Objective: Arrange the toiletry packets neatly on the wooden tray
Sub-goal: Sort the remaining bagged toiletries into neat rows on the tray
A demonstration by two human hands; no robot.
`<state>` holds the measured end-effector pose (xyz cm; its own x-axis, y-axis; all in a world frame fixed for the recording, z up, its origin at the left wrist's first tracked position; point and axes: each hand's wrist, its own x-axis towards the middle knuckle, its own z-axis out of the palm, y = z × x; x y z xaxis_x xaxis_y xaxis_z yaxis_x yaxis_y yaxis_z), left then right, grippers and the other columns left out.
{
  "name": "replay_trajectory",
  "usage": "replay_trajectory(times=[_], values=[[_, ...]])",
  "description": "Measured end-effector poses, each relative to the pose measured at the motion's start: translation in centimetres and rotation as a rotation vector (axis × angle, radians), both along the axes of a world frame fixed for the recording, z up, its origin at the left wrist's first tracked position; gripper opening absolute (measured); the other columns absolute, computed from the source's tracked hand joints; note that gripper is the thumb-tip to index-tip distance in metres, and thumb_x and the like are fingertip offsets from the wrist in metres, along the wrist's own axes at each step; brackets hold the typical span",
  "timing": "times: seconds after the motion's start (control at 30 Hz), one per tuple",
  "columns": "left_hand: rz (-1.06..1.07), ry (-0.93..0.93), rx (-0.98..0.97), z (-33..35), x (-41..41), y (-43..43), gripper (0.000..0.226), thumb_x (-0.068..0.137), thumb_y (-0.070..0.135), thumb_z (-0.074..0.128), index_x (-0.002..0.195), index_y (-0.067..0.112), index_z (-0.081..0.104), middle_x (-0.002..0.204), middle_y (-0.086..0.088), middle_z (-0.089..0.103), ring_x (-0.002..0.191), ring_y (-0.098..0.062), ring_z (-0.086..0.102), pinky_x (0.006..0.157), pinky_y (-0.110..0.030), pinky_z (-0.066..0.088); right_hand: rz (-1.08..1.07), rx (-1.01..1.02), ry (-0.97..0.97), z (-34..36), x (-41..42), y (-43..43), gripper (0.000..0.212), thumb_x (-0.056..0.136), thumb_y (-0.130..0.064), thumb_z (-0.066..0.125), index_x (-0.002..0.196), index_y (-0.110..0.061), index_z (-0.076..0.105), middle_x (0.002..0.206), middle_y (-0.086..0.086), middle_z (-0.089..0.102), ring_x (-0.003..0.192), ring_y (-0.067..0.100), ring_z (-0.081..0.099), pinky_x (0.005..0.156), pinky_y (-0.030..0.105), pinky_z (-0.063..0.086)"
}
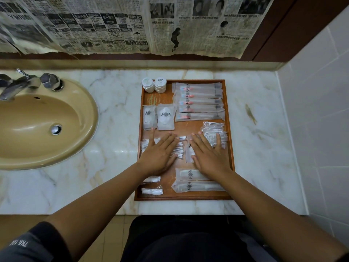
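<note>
A wooden tray (188,127) lies on the marble counter, filled with toiletry packets. Several toothbrush packets (198,102) are stacked at its back right, with two flat sachets (165,117) and two stacks of round soaps (154,85) to their left. Floss-pick packets (213,129) sit mid right, and two comb packets (190,181) lie at the front. My left hand (159,152) rests flat, fingers straight, on a pile of cotton-swab packets (178,148). My right hand (207,156) lies flat on a small packet (189,154) and touches the floss picks. Two more swab packets (152,190) lie at the front left.
A beige sink (45,121) with a chrome tap (20,84) is set into the counter (117,129) left of the tray. A white tiled wall (321,114) stands close on the right. Newspaper sheets (132,23) hang over the wall behind.
</note>
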<state>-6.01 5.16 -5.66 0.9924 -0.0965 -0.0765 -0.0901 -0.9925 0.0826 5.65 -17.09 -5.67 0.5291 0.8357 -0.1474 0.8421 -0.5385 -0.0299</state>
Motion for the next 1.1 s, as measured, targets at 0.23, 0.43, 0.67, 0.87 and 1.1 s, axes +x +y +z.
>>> replay_trajectory(times=[0.23,0.43,0.67,0.87,1.1], values=[[-0.267,-0.031,-0.032,1.0,3.7,-0.6,0.055,0.105,0.039,0.031,0.153,0.017,0.046,0.157,-0.003,0.046,0.153,-0.03,0.029,0.119,-0.073,-0.002,0.046,0.096,0.03,-0.5,-1.7,-1.9,0.054,0.103,-0.043,0.03,0.146,-0.019,0.053,0.156,0.005,0.046,0.146,0.022,0.04,0.117,0.068,0.008],[-0.413,0.022,0.07,1.1,6.0,0.5,0.053,0.104,0.043,0.035,0.146,0.019,0.055,0.149,0.001,0.056,0.152,-0.029,0.031,0.115,-0.076,0.005,0.086,0.088,0.057,-0.7,-1.8,-2.4,0.052,0.103,-0.043,0.032,0.144,-0.021,0.055,0.159,0.009,0.041,0.148,0.025,0.037,0.118,0.067,0.006],[-0.42,-0.028,0.02,0.9,6.5,1.2,0.044,0.107,0.042,0.04,0.139,0.023,0.063,0.14,0.007,0.063,0.152,-0.025,0.032,0.114,-0.077,0.01,0.082,0.102,0.072,-0.9,-2.3,-3.6,0.052,0.107,-0.043,0.03,0.145,-0.019,0.055,0.16,0.006,0.041,0.148,0.022,0.037,0.119,0.069,0.006],[-0.402,-0.019,0.029,1.0,7.1,0.4,0.047,0.106,0.047,0.038,0.145,0.028,0.055,0.139,0.006,0.063,0.148,-0.03,0.037,0.115,-0.077,0.008,0.066,0.101,0.042,-0.7,-2.2,-3.7,0.048,0.105,-0.044,0.035,0.143,-0.024,0.057,0.158,0.004,0.044,0.147,0.021,0.039,0.119,0.069,0.005],[-0.298,-0.023,0.057,0.6,7.1,-1.8,0.051,0.105,0.048,0.033,0.14,0.024,0.061,0.13,0.0,0.06,0.142,-0.032,0.041,0.116,-0.075,0.005,0.052,0.101,0.019,-0.8,-2.2,-3.7,0.046,0.104,-0.044,0.039,0.142,-0.025,0.058,0.157,0.004,0.045,0.148,0.021,0.038,0.117,0.07,0.011]])
